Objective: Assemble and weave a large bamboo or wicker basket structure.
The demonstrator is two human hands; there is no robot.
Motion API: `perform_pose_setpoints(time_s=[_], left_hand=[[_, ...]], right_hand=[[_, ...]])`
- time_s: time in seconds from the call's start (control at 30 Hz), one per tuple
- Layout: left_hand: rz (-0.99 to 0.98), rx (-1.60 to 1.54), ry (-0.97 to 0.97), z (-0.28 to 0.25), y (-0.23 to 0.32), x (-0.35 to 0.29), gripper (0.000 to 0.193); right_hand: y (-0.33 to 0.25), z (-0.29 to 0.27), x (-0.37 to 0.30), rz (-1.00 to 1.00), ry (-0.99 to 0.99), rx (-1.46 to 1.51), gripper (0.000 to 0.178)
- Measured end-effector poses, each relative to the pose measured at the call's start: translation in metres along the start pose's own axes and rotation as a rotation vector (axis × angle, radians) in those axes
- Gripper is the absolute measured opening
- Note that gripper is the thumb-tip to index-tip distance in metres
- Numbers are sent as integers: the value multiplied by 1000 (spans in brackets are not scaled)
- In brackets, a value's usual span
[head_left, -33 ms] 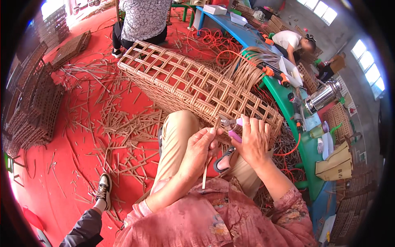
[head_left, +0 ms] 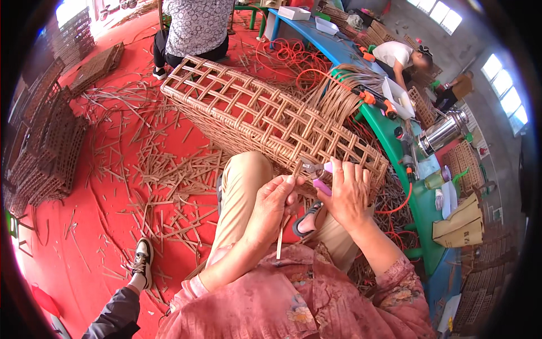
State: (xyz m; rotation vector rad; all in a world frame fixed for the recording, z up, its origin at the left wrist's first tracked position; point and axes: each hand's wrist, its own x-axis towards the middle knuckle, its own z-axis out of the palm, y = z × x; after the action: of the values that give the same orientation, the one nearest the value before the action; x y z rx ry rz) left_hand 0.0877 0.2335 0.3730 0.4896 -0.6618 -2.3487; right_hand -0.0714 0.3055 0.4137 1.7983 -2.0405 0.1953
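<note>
A woven rattan-like frame (head_left: pixel 248 113) with an open lattice side slants across in front of my knees. My left hand (head_left: pixel 274 200) is closed at its near edge, pinching a flat brown strip (head_left: pixel 279 243) whose tail hangs below the fingers. Beside it, my right hand (head_left: pixel 348 195) grips a pair of cutting pliers (head_left: pixel 322 187) with purple handles. The metal jaws point left, at the strip end just above my left fingertips. Whether the jaws touch the strip I cannot tell. My right palm hides part of the handles.
Cut strips (head_left: pixel 175 169) litter the red floor (head_left: pixel 56 254). Stacked woven panels (head_left: pixel 48 152) stand at the left. On the right, a green table (head_left: pixel 420 220) bears power tools (head_left: pixel 405 150), a steel flask (head_left: pixel 443 133) and a bundle of strips (head_left: pixel 344 90). A person (head_left: pixel 197 28) sits beyond the frame; others work farther right.
</note>
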Motion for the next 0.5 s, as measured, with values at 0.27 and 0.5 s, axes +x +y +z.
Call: perform_pose_setpoints(time_s=[0.27,0.5], left_hand=[[2,-53,-17,-8,-1,-1,20],[76,218,40,-21,12,-5,22]], right_hand=[[0,-3,3,-28,-39,-5,74],[17,-2,2,-33,-48,25,46]])
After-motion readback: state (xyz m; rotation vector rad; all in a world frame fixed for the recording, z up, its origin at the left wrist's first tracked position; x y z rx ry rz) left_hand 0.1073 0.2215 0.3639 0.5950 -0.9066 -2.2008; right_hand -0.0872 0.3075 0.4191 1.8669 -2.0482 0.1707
